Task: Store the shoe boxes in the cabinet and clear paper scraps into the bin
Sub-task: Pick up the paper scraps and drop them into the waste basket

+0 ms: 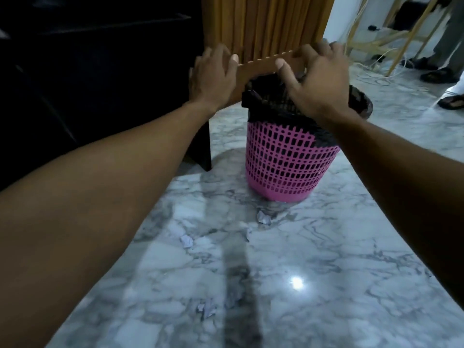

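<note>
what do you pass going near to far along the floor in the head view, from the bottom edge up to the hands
Crumpled paper scrap → second paper scrap → third paper scrap → pink bin → brown cardboard piece held by left hand and right hand.

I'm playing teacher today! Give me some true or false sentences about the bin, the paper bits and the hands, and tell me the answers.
1. The bin is pink with a black bag inside. True.
2. All the paper scraps are already in the bin. False: several crumpled bits lie on the marble floor.
3. Both hands hold a brown cardboard piece above the bin. True: left hand and right hand grip its ends.
4. The bin has tipped over. False: it stands upright.
5. The floor is green carpet. False: it is grey-white marble.
</note>
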